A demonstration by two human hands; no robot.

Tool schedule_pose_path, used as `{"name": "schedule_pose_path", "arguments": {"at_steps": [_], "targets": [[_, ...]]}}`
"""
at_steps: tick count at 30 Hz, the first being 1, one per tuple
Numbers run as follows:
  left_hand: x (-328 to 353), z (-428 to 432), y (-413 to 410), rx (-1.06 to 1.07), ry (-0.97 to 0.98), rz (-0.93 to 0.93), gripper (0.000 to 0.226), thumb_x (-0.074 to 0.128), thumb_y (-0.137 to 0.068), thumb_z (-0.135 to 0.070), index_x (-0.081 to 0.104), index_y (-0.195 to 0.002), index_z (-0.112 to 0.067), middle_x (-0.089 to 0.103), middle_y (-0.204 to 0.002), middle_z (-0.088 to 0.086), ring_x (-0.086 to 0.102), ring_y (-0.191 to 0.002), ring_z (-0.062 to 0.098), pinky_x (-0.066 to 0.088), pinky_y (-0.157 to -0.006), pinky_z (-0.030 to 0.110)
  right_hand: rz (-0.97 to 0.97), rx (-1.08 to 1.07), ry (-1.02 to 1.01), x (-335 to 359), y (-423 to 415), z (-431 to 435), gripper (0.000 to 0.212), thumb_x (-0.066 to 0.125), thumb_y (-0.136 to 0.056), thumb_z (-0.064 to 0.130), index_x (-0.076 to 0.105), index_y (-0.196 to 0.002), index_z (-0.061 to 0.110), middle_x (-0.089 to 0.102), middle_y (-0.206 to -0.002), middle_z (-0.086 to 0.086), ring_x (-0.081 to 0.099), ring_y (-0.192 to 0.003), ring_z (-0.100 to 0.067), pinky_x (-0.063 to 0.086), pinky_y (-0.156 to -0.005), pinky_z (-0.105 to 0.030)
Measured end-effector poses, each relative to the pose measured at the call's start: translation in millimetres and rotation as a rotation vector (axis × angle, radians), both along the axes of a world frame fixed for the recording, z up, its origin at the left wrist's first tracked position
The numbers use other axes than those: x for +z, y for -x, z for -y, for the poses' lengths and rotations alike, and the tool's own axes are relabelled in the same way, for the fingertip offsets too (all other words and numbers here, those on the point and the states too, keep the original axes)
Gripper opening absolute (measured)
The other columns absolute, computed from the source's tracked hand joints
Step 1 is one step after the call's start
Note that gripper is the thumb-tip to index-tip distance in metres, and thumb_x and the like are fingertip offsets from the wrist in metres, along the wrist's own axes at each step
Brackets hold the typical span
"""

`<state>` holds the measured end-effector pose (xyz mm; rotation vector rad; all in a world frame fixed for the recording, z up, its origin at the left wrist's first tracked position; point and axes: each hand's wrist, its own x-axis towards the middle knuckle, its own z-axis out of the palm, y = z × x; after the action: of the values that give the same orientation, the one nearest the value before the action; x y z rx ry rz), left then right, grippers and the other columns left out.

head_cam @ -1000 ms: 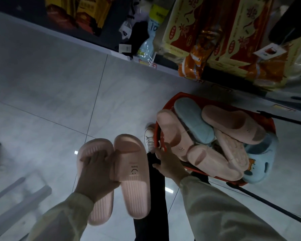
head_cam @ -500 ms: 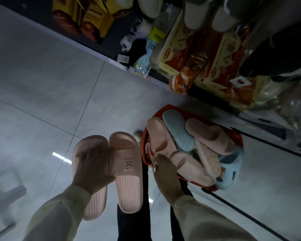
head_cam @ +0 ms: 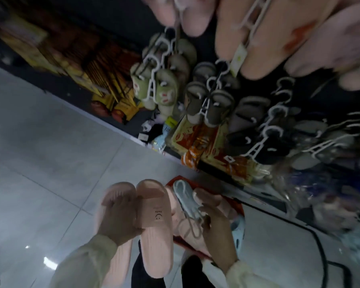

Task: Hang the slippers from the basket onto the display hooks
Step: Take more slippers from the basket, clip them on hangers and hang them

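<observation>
- A pink slipper pair [head_cam: 156,235] is gripped by the left hand [head_cam: 119,223] and is not yet hung.
- A pale hanger [head_cam: 184,199] is held by the right hand [head_cam: 218,227], just beside the pair.
- More slippers are left in the basket [head_cam: 237,205] beneath that hand.

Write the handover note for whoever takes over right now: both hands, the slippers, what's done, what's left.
Left hand: grips the pink slipper pair, left of the red basket.
Right hand: over the basket, fingers curled on what looks like a pale hanger; blurred.
Done: other pairs hang on white display hangers.
Left: this pair is not hung; more slippers lie in the basket.
</observation>
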<state>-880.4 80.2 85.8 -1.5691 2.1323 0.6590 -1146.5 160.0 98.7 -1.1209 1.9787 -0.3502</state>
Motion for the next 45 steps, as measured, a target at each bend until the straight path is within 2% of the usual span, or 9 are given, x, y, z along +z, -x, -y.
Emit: {"name": "schedule_pose_path", "arguments": {"at_steps": [5,10,13,18,23,28,32,38,45], "targets": [[78,11,29,-0.049,0.060,-0.020,0.101,0.055,-0.050,-0.071,0.049,-0.140,-0.025,0.052,-0.133,0.004,0.050,-0.121,0.027,0.039,-0.101,0.043,0.061,-0.051,0.200,114,26,3,0.035,0.058,-0.094,0.007,0.067,-0.117,0.031,0.067,-0.114,0.009,0.061,-0.108,-0.011,0.049,-0.097,-0.030],[184,21,80,-0.122,0.194,-0.158,0.116,0.054,-0.052,-0.085,0.038,-0.149,-0.025,0.041,-0.150,0.004,0.039,-0.139,0.029,0.035,-0.108,0.046,0.340,-0.289,0.342,218,54,-2,0.041,0.048,-0.094,-0.010,0.069,-0.102,0.024,0.071,-0.098,0.013,0.064,-0.081,0.014,0.047,-0.063,-0.003],[246,12,114,-0.174,0.303,-0.192,0.117,0.050,-0.051,-0.087,0.037,-0.151,-0.027,0.041,-0.151,0.003,0.039,-0.138,0.029,0.034,-0.109,0.046,0.329,-0.230,0.430,257,70,-22,0.049,0.053,-0.093,-0.007,0.067,-0.112,0.037,0.069,-0.110,0.023,0.062,-0.107,0.005,0.051,-0.080,-0.011],[303,-8,161,-0.320,0.570,-0.292,0.104,0.069,-0.046,-0.075,0.046,-0.138,-0.033,0.060,-0.130,0.010,0.062,-0.113,0.037,0.053,-0.088,0.049,0.377,-0.224,0.535,302,87,-60,0.051,0.055,-0.095,-0.001,0.058,-0.120,0.045,0.065,-0.111,0.031,0.059,-0.107,0.011,0.051,-0.083,-0.012],[346,-29,201,-0.445,0.637,-0.328,0.102,0.060,-0.068,-0.074,0.021,-0.155,-0.037,0.052,-0.133,0.007,0.049,-0.124,0.035,0.040,-0.102,0.050,0.291,-0.173,0.656,331,100,-91,0.056,0.054,-0.097,0.005,0.048,-0.133,0.048,0.060,-0.124,0.028,0.055,-0.115,0.012,0.047,-0.088,-0.010],[382,-56,234,-0.534,0.683,-0.342,0.090,0.053,-0.069,-0.080,0.040,-0.146,-0.035,0.055,-0.123,0.003,0.052,-0.116,0.029,0.041,-0.100,0.050,0.034,-0.150,0.817,348,116,-115,0.056,0.053,-0.098,0.007,0.043,-0.147,0.033,0.047,-0.147,0.017,0.041,-0.136,0.004,0.043,-0.109,-0.029],[399,-73,252,-0.565,0.791,-0.423,0.086,0.058,-0.064,-0.078,0.053,-0.136,-0.031,0.058,-0.110,0.002,0.056,-0.105,0.027,0.044,-0.092,0.046,-0.074,-0.160,0.903,371,128,-132,0.051,0.050,-0.101,0.026,0.034,-0.144,0.049,0.045,-0.146,0.020,0.042,-0.132,0.007,0.040,-0.102,-0.013],[420,-95,265,-0.613,0.871,-0.443,0.082,0.058,-0.061,-0.074,0.055,-0.130,-0.031,0.050,-0.098,-0.005,0.051,-0.090,0.023,0.043,-0.077,0.041,-0.300,-0.090,0.663,405,148,-150,0.085,0.063,-0.091,0.043,0.006,-0.154,0.047,0.057,-0.097,0.021,0.053,-0.084,0.000,0.040,-0.070,-0.010],[417,-111,273,-0.650,0.875,-0.471,0.081,0.060,-0.057,-0.079,0.059,-0.124,-0.033,0.052,-0.094,-0.008,0.052,-0.082,0.018,0.043,-0.069,0.037,-0.257,-0.157,0.581,421,159,-153,0.033,0.068,-0.083,0.050,0.049,-0.110,0.044,0.063,-0.068,0.012,0.060,-0.068,-0.006,0.042,-0.061,-0.017]]}}
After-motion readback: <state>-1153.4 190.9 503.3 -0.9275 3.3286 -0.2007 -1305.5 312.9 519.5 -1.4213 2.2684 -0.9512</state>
